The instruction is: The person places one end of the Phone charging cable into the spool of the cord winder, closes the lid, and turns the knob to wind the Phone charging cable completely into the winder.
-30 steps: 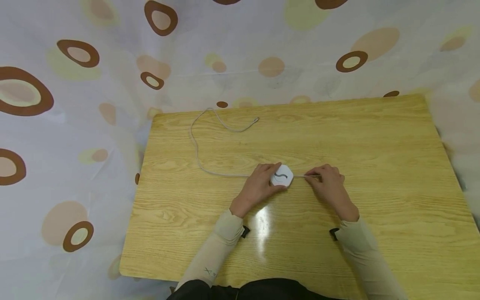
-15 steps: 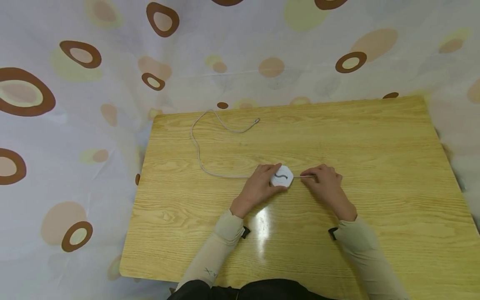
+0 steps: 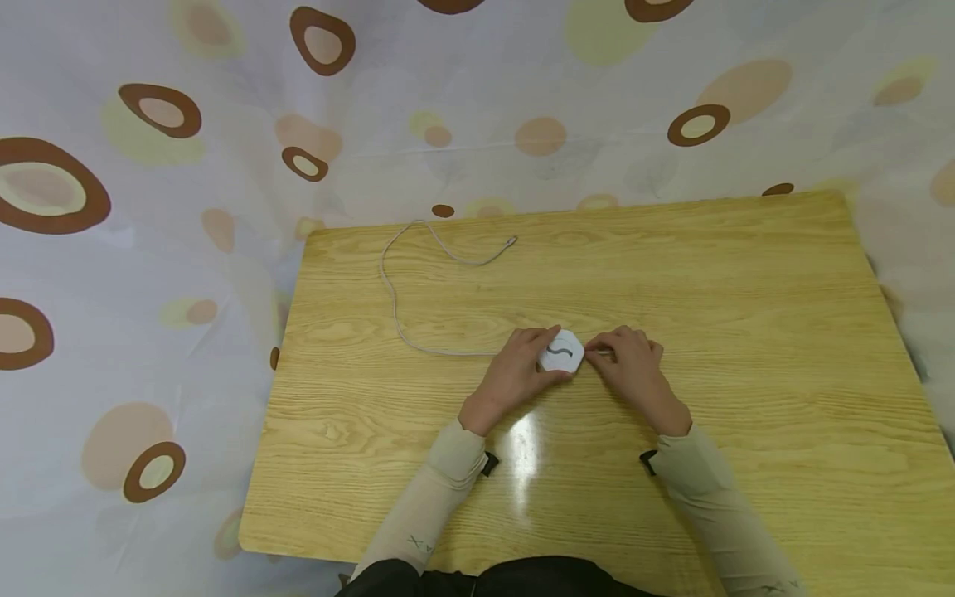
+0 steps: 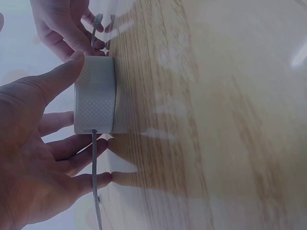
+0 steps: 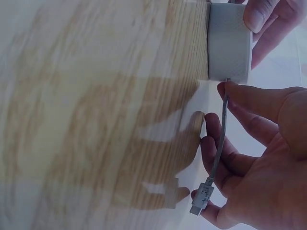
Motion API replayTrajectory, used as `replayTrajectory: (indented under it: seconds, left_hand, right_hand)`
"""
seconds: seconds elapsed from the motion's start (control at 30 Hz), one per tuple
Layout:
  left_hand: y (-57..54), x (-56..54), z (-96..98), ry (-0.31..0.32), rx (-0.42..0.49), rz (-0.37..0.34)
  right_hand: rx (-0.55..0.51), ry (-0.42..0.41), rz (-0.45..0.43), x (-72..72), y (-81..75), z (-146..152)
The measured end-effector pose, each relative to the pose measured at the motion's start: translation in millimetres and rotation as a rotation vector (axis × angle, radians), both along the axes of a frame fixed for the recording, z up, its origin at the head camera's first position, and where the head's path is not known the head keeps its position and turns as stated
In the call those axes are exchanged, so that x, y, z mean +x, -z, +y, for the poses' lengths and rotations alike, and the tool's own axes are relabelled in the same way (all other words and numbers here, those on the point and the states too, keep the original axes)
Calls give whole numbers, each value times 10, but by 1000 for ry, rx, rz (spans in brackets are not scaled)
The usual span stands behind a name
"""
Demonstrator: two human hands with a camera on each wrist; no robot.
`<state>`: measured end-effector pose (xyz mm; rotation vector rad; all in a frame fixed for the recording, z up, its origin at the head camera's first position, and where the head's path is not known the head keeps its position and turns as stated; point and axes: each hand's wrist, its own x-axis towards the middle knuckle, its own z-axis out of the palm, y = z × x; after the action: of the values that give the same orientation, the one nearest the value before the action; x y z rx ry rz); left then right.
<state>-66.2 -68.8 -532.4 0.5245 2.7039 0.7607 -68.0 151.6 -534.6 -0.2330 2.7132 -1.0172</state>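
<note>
1. White box – six-sided as far as we are seeing, with a dark wavy mark on top; it is sitting on the wooden table, between the two hands. We are judging it light and stiff, its smooth top a little slippery, its dimpled sides giving better purchase. Best hold: opposite side edges, clear of the cable openings.

2. Cable – thin, grey, coming out of the box at two opposite sides. We are judging it soft and bendy, apt to kink if pushed; best hold: close to the box, between thumb and finger. Its longer run is looping across the table's left half.

3. Near plug – metal-tipped, hanging below the right hand's fingers. We are rating it the part easiest to damage.

4. Far plug – lying near the table's back edge, well apart from both hands.

5. Left hand – gripping the box from its left, thumb and fingers spread around it.

6. Right hand – held narrow, thumb and forefinger pinching the cable just beside the box.

7. Patterned cloth – hanging behind the table.
</note>
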Motion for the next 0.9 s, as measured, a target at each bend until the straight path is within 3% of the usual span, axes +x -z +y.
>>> replayTrajectory:
  seconds: [0.37, 0.9]
  left_hand:
    - [-8, 2, -2, 0, -15, 29]
    - [-2, 5, -1, 4, -21, 36]
  right_hand:
    - [8, 13, -4, 12, -33, 152]
    - [19, 86, -48, 20, -17, 607]
